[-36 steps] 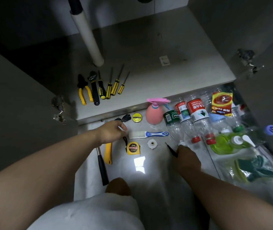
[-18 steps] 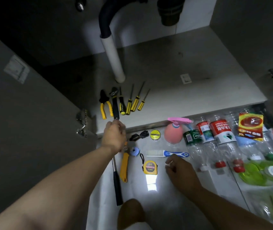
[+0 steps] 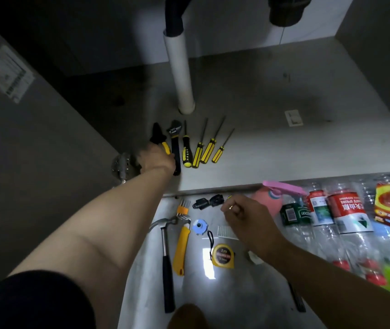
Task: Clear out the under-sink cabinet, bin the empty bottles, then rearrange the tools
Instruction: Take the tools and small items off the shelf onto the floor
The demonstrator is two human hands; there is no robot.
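Yellow tape measure (image 3: 222, 256), a yellow utility knife (image 3: 182, 248) and a hammer (image 3: 167, 269) lie nearest on the floor. Just beyond them the right hand (image 3: 243, 214) hovers with its fingers curled; whether they pinch anything I cannot tell. Plastic bottles (image 3: 348, 214) lie in a row to its right. Farther in, on the cabinet floor (image 3: 284, 150), the left hand (image 3: 157, 159) covers the handles of the pliers (image 3: 156, 132), its fingers hidden. Next to them lie a wrench (image 3: 175, 138) and four screwdrivers (image 3: 209, 148), near a white pipe (image 3: 181, 74).

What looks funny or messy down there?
Nothing looks spilled or broken. The clear plastic bottles lie on their sides on the floor, while the yellow-handled screwdrivers sit in a neat row in the cabinet.
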